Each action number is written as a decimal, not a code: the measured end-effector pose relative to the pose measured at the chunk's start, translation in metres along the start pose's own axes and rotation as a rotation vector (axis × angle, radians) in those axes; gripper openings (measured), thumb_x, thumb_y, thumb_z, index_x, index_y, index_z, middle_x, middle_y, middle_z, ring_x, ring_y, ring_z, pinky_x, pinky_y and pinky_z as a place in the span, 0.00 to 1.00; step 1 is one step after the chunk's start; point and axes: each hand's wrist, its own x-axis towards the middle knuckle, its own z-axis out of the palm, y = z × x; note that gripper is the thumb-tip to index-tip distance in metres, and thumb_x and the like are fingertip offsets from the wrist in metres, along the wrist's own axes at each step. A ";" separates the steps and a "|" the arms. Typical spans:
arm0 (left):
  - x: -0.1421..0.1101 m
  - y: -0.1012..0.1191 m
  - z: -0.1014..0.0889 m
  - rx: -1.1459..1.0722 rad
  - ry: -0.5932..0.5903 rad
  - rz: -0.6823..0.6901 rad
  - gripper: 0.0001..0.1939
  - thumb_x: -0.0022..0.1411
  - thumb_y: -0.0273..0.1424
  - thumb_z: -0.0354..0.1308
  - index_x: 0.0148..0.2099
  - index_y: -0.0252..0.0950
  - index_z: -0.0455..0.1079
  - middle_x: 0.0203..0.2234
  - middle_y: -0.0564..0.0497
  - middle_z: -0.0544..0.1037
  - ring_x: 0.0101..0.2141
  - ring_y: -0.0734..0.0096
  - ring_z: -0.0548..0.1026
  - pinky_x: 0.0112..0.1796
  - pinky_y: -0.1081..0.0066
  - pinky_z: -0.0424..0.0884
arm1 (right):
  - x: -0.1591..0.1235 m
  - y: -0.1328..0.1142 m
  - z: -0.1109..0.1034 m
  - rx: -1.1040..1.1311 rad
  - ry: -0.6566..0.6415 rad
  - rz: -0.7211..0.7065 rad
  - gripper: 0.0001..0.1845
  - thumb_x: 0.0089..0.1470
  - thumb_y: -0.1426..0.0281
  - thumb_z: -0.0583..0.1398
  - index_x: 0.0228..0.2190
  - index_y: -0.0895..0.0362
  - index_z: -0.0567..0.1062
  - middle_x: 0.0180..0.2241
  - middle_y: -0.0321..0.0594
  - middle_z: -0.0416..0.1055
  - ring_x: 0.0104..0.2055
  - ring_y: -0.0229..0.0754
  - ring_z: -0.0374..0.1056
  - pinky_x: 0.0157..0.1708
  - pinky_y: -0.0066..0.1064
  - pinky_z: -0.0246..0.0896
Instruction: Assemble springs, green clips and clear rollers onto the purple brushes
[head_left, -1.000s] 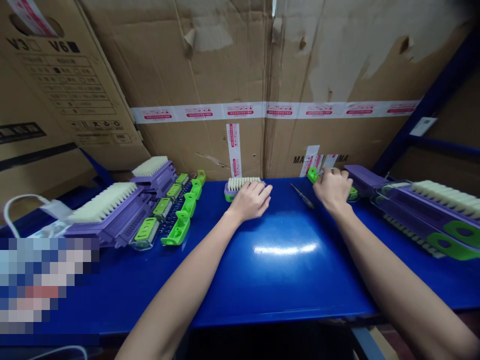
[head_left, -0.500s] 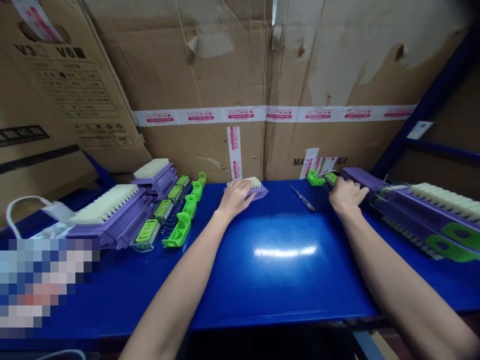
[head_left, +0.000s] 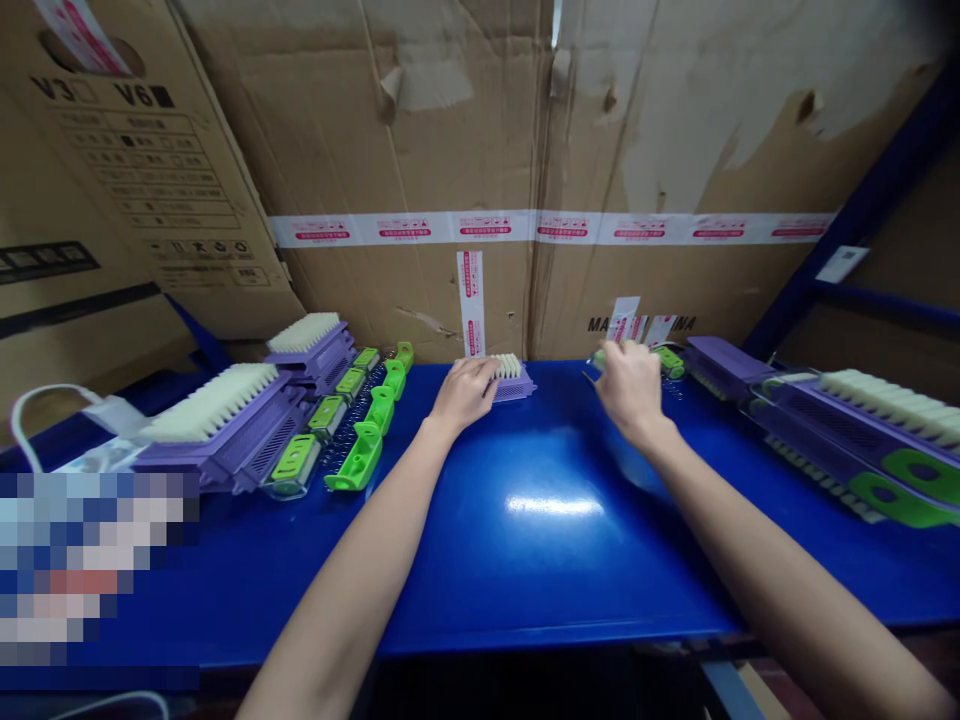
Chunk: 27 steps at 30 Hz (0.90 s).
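Observation:
At the back of the blue tabletop, my left hand (head_left: pixel 463 392) is closed over the left end of a small purple brush (head_left: pixel 513 384) with cream bristles. My right hand (head_left: pixel 630 392) hovers to the right of it, fingers pinched. A small green plastic part (head_left: pixel 598 358) with a clear edge shows at those fingertips; the hand hides the rest. Just below it the thin shaft of the screwdriver (head_left: pixel 589 376) peeks out, its handle mostly covered by my right hand. Behind that hand to the right lies another green part (head_left: pixel 670 362).
On the left stand purple brushes (head_left: pixel 214 400), a row of green-topped blocks (head_left: pixel 328 415), springs and bright green brackets (head_left: pixel 367 437). Larger purple brush pieces (head_left: pixel 885 410) lie on the right. Taped cardboard (head_left: pixel 405 290) closes off the back; a white cable (head_left: pixel 49 392) loops at far left.
My right hand has moved left from the green parts on the right, with a small green part at its fingertips. My left hand has stayed on the purple brush.

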 end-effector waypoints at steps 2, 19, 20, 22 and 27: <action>0.000 0.002 -0.001 0.038 -0.014 0.036 0.14 0.64 0.31 0.50 0.50 0.33 0.69 0.47 0.42 0.76 0.50 0.60 0.72 0.50 0.59 0.65 | -0.007 -0.018 0.003 0.014 -0.079 -0.115 0.21 0.52 0.79 0.51 0.47 0.61 0.70 0.40 0.52 0.70 0.42 0.49 0.63 0.37 0.35 0.48; -0.002 0.002 -0.001 0.188 -0.117 -0.098 0.26 0.62 0.43 0.52 0.57 0.33 0.63 0.53 0.40 0.70 0.53 0.54 0.66 0.53 0.56 0.58 | 0.010 -0.025 0.026 1.527 -0.472 0.610 0.13 0.54 0.70 0.55 0.42 0.60 0.69 0.34 0.43 0.71 0.35 0.41 0.69 0.37 0.34 0.67; -0.002 0.002 -0.001 0.185 -0.116 -0.098 0.26 0.62 0.43 0.53 0.57 0.33 0.63 0.53 0.40 0.70 0.53 0.54 0.66 0.53 0.56 0.58 | 0.011 -0.023 0.023 1.722 -0.532 0.698 0.10 0.55 0.70 0.53 0.39 0.60 0.69 0.32 0.42 0.71 0.32 0.39 0.68 0.34 0.32 0.67; -0.002 0.001 -0.001 0.179 -0.111 -0.098 0.25 0.62 0.43 0.53 0.56 0.34 0.64 0.53 0.40 0.71 0.53 0.54 0.67 0.52 0.56 0.58 | 0.011 -0.021 0.016 1.923 -0.624 0.800 0.07 0.57 0.70 0.52 0.35 0.58 0.68 0.28 0.39 0.70 0.28 0.36 0.68 0.28 0.28 0.66; -0.003 0.000 0.001 0.163 -0.082 -0.094 0.25 0.61 0.43 0.54 0.56 0.35 0.64 0.52 0.40 0.71 0.52 0.53 0.67 0.52 0.55 0.59 | 0.009 -0.016 0.015 1.655 -0.636 0.672 0.12 0.56 0.61 0.53 0.33 0.58 0.68 0.26 0.35 0.69 0.21 0.32 0.61 0.18 0.21 0.53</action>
